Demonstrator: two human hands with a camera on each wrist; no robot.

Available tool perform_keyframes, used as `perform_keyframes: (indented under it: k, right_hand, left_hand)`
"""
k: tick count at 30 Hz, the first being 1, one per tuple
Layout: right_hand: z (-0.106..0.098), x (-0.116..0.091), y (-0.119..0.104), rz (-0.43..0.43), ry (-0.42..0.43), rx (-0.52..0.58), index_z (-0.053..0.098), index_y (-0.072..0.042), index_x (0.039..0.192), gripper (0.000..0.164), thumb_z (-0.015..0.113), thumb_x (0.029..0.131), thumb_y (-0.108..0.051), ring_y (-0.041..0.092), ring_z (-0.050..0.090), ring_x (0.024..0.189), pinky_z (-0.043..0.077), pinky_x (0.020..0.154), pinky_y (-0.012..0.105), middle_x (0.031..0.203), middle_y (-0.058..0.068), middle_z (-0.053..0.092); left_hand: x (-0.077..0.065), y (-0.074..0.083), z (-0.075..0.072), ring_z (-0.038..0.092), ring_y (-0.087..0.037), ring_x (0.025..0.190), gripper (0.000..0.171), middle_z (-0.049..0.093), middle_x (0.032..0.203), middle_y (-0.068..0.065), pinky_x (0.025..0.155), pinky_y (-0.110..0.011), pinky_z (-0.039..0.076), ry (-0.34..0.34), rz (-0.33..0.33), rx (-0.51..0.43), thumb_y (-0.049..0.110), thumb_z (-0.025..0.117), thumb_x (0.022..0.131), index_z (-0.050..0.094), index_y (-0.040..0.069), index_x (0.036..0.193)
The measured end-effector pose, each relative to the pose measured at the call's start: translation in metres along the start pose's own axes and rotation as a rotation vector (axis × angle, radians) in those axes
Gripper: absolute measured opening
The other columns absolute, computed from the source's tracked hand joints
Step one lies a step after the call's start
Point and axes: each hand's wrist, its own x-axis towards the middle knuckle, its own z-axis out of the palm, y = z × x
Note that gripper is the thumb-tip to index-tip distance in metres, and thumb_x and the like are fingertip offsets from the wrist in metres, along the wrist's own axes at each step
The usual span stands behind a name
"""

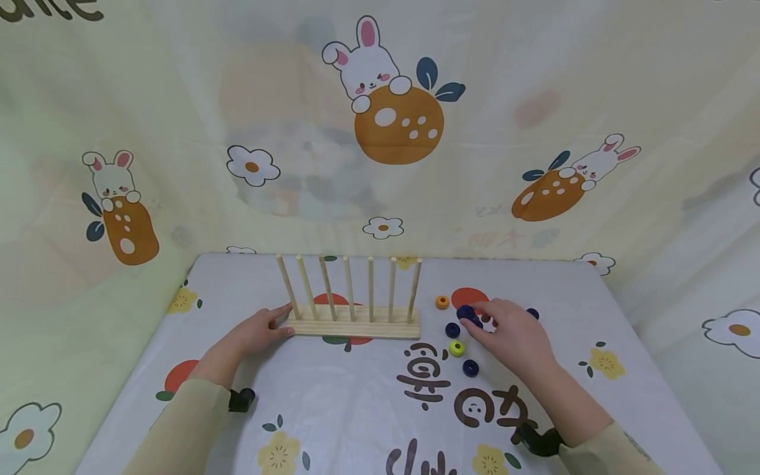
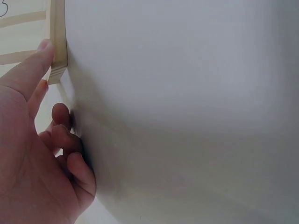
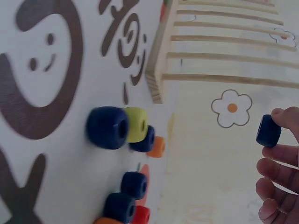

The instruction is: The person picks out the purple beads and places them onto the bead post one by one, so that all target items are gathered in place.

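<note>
A pale wooden peg stand [image 1: 356, 323] with a row of several upright pegs stands on the table. At its left end my left hand [image 1: 255, 332] holds the base, thumb at the front and index finger at the end; the other fingers curl near the cloth in the left wrist view. To the right of the stand my right hand [image 1: 522, 336] pinches a dark blue bead [image 3: 268, 131] between thumb and index finger, raised above the table. Under and around this hand lie an orange bead [image 1: 442, 302], a yellow-green bead [image 1: 456, 348] and several dark blue beads [image 1: 470, 368].
In the right wrist view a red bead [image 3: 141, 214] lies beside dark blue ones, partly hidden. Another dark blue bead [image 1: 533, 313] sits behind my right hand. A printed white cloth [image 1: 332, 402] covers the table; a printed curtain [image 1: 475, 198] hangs behind it.
</note>
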Motion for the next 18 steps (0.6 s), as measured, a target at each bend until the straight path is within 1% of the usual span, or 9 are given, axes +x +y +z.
perform_keyframes:
  k: [3, 5, 8, 12, 15, 18]
  right_hand:
    - [-0.003, 0.005, -0.005, -0.009, 0.015, 0.005, 0.073, -0.009, 0.106, 0.037, 0.073, 0.089, -0.042, 0.019, 0.053, 0.076, 0.046, 0.063, 0.034, 0.083, 0.0, 0.061]
    - [-0.005, 0.007, -0.008, -0.016, 0.025, 0.005, 0.073, -0.009, 0.106, 0.037, 0.073, 0.089, -0.042, 0.02, 0.052, 0.076, 0.045, 0.063, 0.034, 0.082, 0.0, 0.06]
    - [-0.008, 0.01, -0.012, -0.019, 0.034, 0.008, 0.073, -0.009, 0.11, 0.039, 0.071, 0.09, -0.042, 0.021, 0.052, 0.077, 0.046, 0.066, 0.035, 0.083, 0.002, 0.06]
    - [-0.013, 0.014, -0.019, -0.003, 0.034, 0.018, 0.07, -0.008, 0.12, 0.046, 0.069, 0.092, -0.044, 0.023, 0.053, 0.082, 0.046, 0.069, 0.037, 0.092, 0.006, 0.064]
    - [-0.017, 0.018, -0.024, 0.0, 0.046, 0.023, 0.068, -0.009, 0.123, 0.048, 0.067, 0.092, -0.045, 0.025, 0.054, 0.086, 0.047, 0.07, 0.038, 0.1, 0.008, 0.066]
    - [-0.021, 0.022, -0.03, -0.013, 0.066, 0.038, 0.068, -0.01, 0.123, 0.046, 0.067, 0.093, -0.045, 0.025, 0.055, 0.087, 0.049, 0.072, 0.04, 0.1, 0.008, 0.066]
  left_hand:
    - [0.0, 0.0, 0.0, 0.049, -0.027, 0.096, 0.081, 0.049, 0.103, -0.011, 0.081, -0.044, 0.044, 0.002, 0.002, -0.004, 0.051, 0.068, 0.089, 0.029, 0.029, 0.157]
    - [0.0, 0.0, 0.0, 0.049, -0.028, 0.096, 0.081, 0.049, 0.103, -0.011, 0.081, -0.045, 0.044, 0.002, 0.0, -0.007, 0.051, 0.068, 0.089, 0.029, 0.03, 0.157]
    - [0.0, 0.0, 0.001, 0.049, -0.028, 0.097, 0.082, 0.049, 0.104, -0.011, 0.084, -0.047, 0.044, 0.003, -0.002, -0.01, 0.052, 0.068, 0.089, 0.029, 0.03, 0.157]
    - [0.0, -0.001, 0.001, 0.049, -0.029, 0.099, 0.083, 0.049, 0.106, -0.012, 0.087, -0.05, 0.045, -0.001, -0.006, -0.018, 0.053, 0.068, 0.088, 0.029, 0.03, 0.157]
    - [0.0, -0.001, 0.001, 0.049, -0.029, 0.099, 0.083, 0.049, 0.106, -0.012, 0.087, -0.051, 0.045, -0.004, -0.007, -0.017, 0.053, 0.068, 0.088, 0.029, 0.03, 0.157]
    - [0.001, -0.001, 0.001, 0.049, -0.029, 0.099, 0.082, 0.049, 0.105, -0.012, 0.086, -0.049, 0.045, -0.003, -0.009, -0.017, 0.053, 0.068, 0.088, 0.029, 0.031, 0.157]
